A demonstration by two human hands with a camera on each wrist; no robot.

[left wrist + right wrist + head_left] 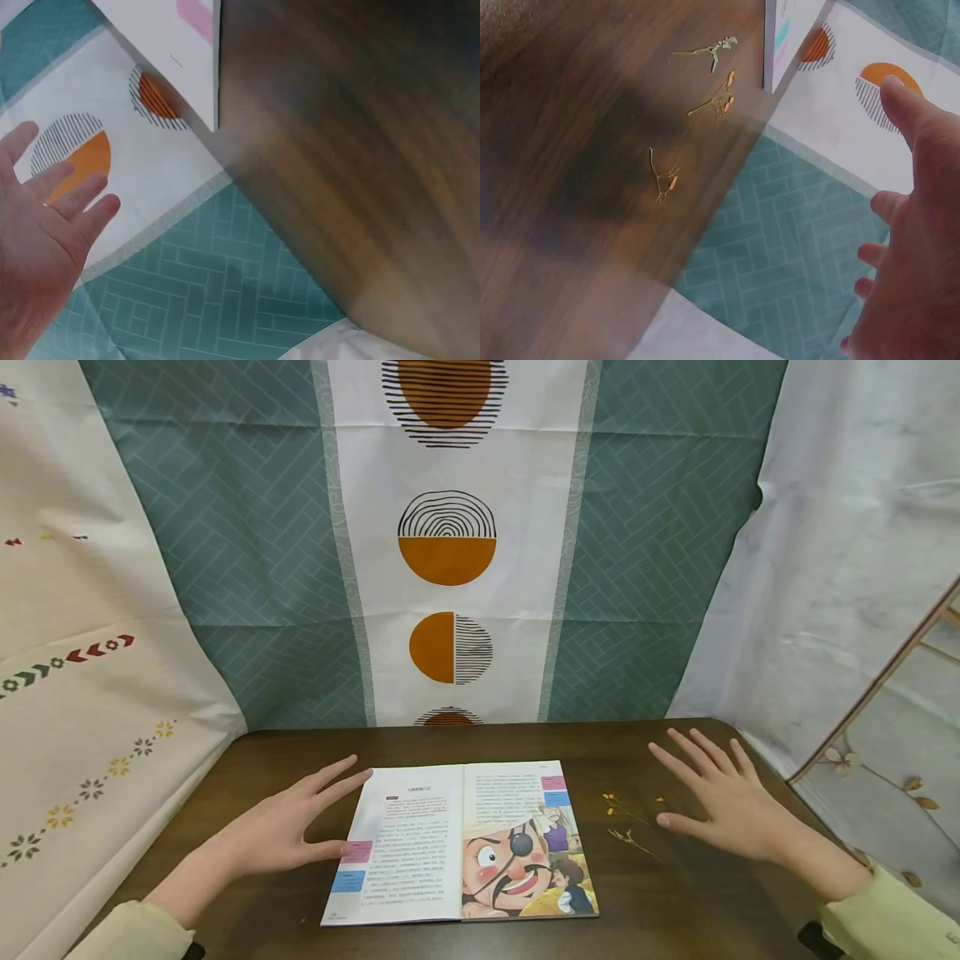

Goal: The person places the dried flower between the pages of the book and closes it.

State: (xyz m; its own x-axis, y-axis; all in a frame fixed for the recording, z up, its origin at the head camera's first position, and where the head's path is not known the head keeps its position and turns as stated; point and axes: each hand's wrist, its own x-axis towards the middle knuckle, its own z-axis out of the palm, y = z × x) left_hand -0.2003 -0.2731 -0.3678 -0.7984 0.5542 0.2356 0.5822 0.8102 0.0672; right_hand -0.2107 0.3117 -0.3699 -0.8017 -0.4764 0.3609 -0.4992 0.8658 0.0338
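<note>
An illustrated book (pixel 420 852) lies spread flat on the dark wooden table, text on its left page and a cartoon pirate on the right. My left hand (pixel 273 827) hovers by the book's left edge, fingers spread, holding nothing; the thumb overlaps the page edge in the head view, and contact cannot be made out. To the book's right, my right hand (pixel 723 802) is held with spread fingers and nothing in it. Between that hand and the book lie small dried flower sprigs: a yellow one (pixel 718 103), a green one (pixel 705 51) and another yellow one (pixel 664 180).
The brown table (pixel 637 910) ends at the back against a green and white patterned cloth (pixel 255 568). A cream embroidered cloth (pixel 90 710) hangs on the left, a pale marbled one (pixel 840 568) on the right.
</note>
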